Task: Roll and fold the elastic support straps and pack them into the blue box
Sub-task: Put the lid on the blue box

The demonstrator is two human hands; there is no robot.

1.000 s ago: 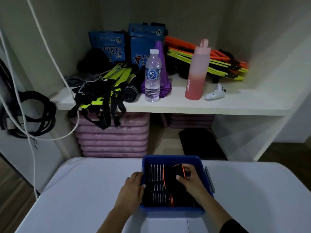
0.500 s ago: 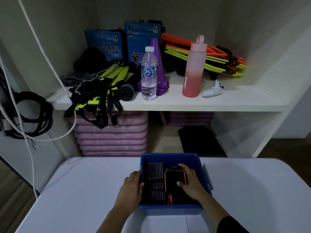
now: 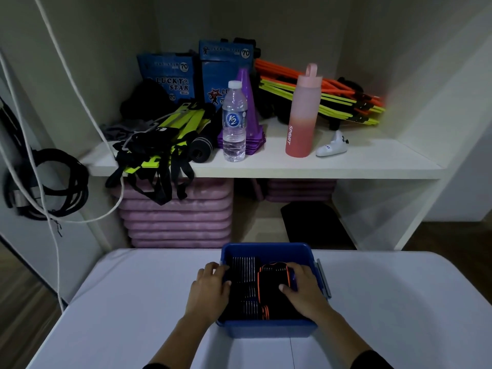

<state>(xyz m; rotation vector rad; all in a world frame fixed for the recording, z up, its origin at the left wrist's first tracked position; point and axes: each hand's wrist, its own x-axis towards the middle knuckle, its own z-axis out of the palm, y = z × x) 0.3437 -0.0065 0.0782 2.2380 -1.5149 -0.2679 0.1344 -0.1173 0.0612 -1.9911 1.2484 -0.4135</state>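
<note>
Head view: the blue box (image 3: 266,328) sits on the white table (image 3: 133,302), between the two hands. The left hand (image 3: 210,288) grips the box's left wall, with the fingers curled over the rim and the thumb tipped inside. The right hand (image 3: 303,291) reaches into the box from its right side and clamps the orange-edged strap (image 3: 271,278) — thumb against the strap's near end, fingers hooked over its far end. That strap lies folded in the right half of the box, directly under the right hand's grip. Just left of that grip, between the two hands, black ribbed straps (image 3: 243,270) are packed in a row along the box's left half, touching the orange-edged one. More orange trim shows below the right thumb, toward the near wall. Well beyond both hands, a shelf (image 3: 346,163) carries a water bottle (image 3: 234,121) and a pink bottle (image 3: 303,110) — both upright.
</note>
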